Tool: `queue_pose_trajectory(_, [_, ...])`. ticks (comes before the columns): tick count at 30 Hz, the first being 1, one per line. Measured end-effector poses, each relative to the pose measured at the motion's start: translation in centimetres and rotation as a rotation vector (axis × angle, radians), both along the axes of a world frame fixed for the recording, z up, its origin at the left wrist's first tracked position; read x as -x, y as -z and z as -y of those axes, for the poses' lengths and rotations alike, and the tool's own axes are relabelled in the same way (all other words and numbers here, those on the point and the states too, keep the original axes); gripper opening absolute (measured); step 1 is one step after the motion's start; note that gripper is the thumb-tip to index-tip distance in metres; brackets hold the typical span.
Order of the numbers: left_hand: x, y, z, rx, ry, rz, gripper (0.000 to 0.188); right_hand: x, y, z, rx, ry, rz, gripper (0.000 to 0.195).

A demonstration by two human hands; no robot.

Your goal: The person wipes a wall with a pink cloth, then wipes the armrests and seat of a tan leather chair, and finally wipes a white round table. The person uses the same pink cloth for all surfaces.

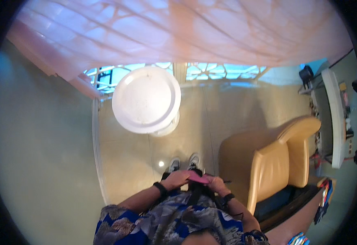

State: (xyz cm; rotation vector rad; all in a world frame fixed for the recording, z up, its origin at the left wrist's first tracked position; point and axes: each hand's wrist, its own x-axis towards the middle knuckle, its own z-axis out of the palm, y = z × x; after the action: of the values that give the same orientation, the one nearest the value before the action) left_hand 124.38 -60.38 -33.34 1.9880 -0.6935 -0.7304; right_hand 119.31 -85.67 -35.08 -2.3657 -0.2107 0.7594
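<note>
A pink cloth-like piece [197, 177] stretches between my two hands in front of my waist. Its left end is in the fingers of my left hand [176, 179]. My right hand [217, 185] grips the other end, and a thin dark tip sticks out beside it. Black straps [194, 196] hang down the front of my patterned shirt, just below the pink piece. What lies under my fingers is hidden. Beyond the hands, my sneakers [193, 160] stand on the tiled floor.
A round white table [146, 99] stands ahead to the left. To the right is a tan leather armchair [271, 171], with a white shelf [333, 119] past it. A sheer pink curtain [178, 30] hangs before a latticed window [218, 71]. A plain wall [43, 137] bounds the left side.
</note>
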Motion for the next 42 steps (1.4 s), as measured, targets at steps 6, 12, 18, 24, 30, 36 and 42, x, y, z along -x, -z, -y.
queue_pose_trajectory(6, [-1.5,-1.3,0.6,-0.415,0.051,-0.049,0.038,-3.5,1.9,1.7,0.091,-0.102,-0.094,0.019])
queue_pose_trajectory(12, [-3.3,-1.8,3.7,-0.383,0.093,-0.027,0.033,-5.2,1.8,4.6,0.113,-0.104,-0.116,0.025])
queue_pose_trajectory(18, [-4.1,-1.6,3.0,-0.428,0.038,-0.105,0.036,-6.7,2.5,5.7,0.188,-0.197,-0.208,0.025])
queue_pose_trajectory(24, [-6.7,-2.2,-2.1,-0.431,-0.108,-0.118,0.036,-12.2,3.4,1.9,0.259,-0.309,0.003,0.021])
queue_pose_trajectory(30, [-15.7,-5.7,-8.7,-0.434,-0.240,0.173,0.020,-22.6,-3.1,-4.4,0.033,-0.200,0.417,0.014])
queue_pose_trajectory(36, [-22.8,-10.0,-15.5,-0.231,-0.488,0.487,0.027,-31.0,-8.6,-12.0,0.032,-0.110,0.693,0.019])
queue_pose_trajectory(42, [-21.1,-5.1,-19.8,-0.530,-0.435,0.266,0.049,-30.7,-6.6,-15.3,0.304,-0.368,0.437,0.044])
